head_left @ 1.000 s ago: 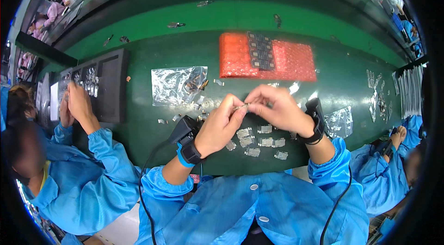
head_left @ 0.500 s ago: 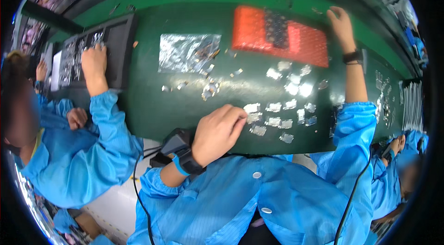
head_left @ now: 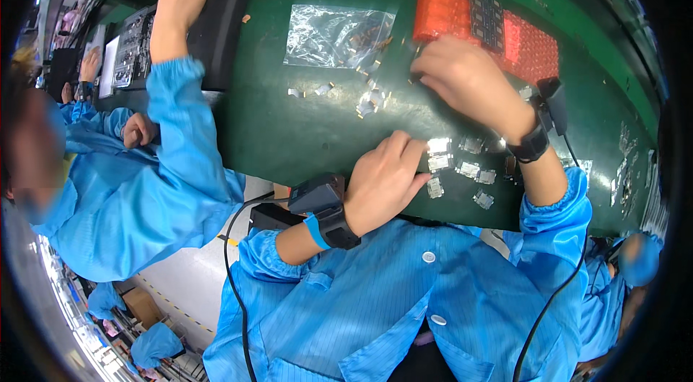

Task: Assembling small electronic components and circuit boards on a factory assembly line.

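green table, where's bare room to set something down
The green table has its widest bare patch left of the left hand, below the small pieces. A mostly bare strip lies between the dark tray and clear bag. Crowded: among the metal plates right of the left hand, and where the right hand overlaps the red wrap.

The blurred right hand (head_left: pixel 465 79) hides part of the red bubble-wrap pack (head_left: pixel 530 46); whether that hand or the left hand (head_left: pixel 382 183), palm unseen, holds anything is unclear.
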`<state>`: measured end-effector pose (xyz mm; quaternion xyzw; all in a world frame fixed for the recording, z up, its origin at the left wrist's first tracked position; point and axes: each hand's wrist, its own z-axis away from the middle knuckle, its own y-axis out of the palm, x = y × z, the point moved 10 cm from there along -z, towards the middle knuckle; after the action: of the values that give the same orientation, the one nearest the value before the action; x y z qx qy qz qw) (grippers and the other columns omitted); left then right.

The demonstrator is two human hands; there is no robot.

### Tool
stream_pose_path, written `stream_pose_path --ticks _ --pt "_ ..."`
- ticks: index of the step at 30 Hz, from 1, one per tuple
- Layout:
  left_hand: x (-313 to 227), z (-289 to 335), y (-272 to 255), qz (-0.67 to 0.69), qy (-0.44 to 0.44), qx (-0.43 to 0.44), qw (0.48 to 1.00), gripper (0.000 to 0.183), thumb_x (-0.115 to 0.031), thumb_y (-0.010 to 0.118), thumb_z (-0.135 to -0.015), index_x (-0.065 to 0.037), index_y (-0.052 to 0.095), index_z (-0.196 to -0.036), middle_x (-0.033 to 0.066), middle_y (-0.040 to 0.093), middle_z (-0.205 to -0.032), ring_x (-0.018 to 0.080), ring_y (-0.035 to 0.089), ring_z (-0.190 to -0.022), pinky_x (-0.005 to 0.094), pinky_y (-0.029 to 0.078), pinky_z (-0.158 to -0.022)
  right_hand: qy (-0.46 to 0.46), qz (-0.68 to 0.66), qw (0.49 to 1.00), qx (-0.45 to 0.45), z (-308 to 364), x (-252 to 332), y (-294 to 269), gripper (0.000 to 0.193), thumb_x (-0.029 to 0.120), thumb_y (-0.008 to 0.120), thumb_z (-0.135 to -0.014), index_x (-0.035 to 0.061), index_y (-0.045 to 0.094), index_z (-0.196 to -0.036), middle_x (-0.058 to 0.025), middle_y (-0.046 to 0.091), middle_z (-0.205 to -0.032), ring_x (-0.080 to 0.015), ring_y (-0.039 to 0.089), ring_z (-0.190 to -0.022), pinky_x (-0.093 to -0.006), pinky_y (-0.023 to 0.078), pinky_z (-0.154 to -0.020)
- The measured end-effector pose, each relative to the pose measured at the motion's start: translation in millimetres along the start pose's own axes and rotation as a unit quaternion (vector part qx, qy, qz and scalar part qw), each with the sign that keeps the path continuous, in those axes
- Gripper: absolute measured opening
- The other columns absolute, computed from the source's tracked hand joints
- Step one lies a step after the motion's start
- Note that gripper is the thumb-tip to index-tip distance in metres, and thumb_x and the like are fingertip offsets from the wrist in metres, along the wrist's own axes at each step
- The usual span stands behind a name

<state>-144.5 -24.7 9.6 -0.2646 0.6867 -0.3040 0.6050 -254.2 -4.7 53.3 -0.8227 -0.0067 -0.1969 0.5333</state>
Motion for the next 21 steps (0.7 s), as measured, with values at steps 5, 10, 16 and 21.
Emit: stream_pose_path --ticks 5,10,16,21 --pt "11 5 -6 0.007 -0.021 0.001 1.000 0.034 -0.009 0.070 -0.074 -0.006 0.056 -0.105 0.0107 0.050 -0.097 0.0283 0.057 -0.082 0.0371 0.047 -0.069 0.031 0.001 0.999 0.009 0 -11 18 0.010 0.006 0.065 -0.072 0.0032 0.056 -0.076 -0.0108 0.051 -0.080 -0.0305 0.053 -0.080 -0.0410 0.045 -0.070" --pt "18 7 -10 0.043 -0.033 -0.006 0.999 0.034 -0.005 0.069 -0.075 -0.005 0.056 -0.106 0.0111 0.051 -0.098 0.0286 0.057 -0.082 0.0370 0.047 -0.071 0.055 -0.012 0.998 -0.002 5 -16 15 0.009 0.005 0.063 -0.075 0.0022 0.055 -0.078 -0.0119 0.053 -0.079 -0.0321 0.055 -0.080 -0.0409 0.045 -0.069" --pt "28 3 -28 0.087 0.011 -0.008 0.996 0.029 0.002 0.065 -0.075 -0.007 0.062 -0.102 0.0104 0.054 -0.092 0.0288 0.058 -0.081 0.0365 0.048 -0.071 0.191 -0.143 0.968 -0.074 27 -30 -11 0.012 0.003 0.061 -0.080 0.0004 0.056 -0.090 -0.0133 0.060 -0.078 -0.0291 0.061 -0.073 -0.0351 0.048 -0.065" --pt "23 -8 -23 0.013 0.065 0.068 0.995 0.032 -0.002 0.069 -0.071 -0.007 0.061 -0.101 0.0087 0.051 -0.094 0.0269 0.056 -0.082 0.0358 0.047 -0.071 0.253 -0.187 0.943 -0.109 49 -37 -19 0.010 0.002 0.064 -0.080 -0.0004 0.062 -0.090 -0.0044 0.061 -0.079 -0.0107 0.056 -0.070 -0.0240 0.046 -0.064"
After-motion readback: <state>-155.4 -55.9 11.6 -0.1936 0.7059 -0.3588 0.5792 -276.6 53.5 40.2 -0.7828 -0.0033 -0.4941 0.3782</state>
